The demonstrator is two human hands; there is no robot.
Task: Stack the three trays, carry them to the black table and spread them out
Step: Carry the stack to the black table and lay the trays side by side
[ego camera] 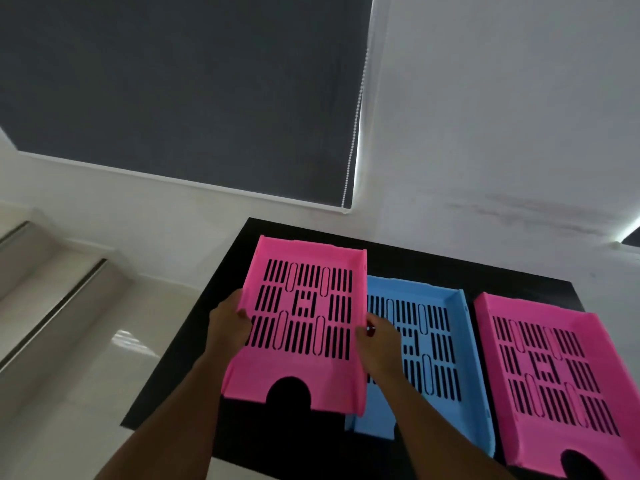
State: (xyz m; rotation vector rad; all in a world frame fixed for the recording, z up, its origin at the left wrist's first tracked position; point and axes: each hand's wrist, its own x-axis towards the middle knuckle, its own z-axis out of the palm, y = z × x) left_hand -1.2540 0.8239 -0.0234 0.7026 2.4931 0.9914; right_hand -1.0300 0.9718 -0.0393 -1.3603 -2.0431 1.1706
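Note:
A pink slotted tray is held over the left part of the black table. My left hand grips its left wall and my right hand grips its right wall. Its right edge overlaps a blue tray that lies flat on the table in the middle. A second pink tray lies flat at the right, apart from the blue one. Whether the held tray touches the table I cannot tell.
A white wall stands behind the table, with a dark roller blind and its bead chain to the left. Pale glossy floor and steps lie left of the table.

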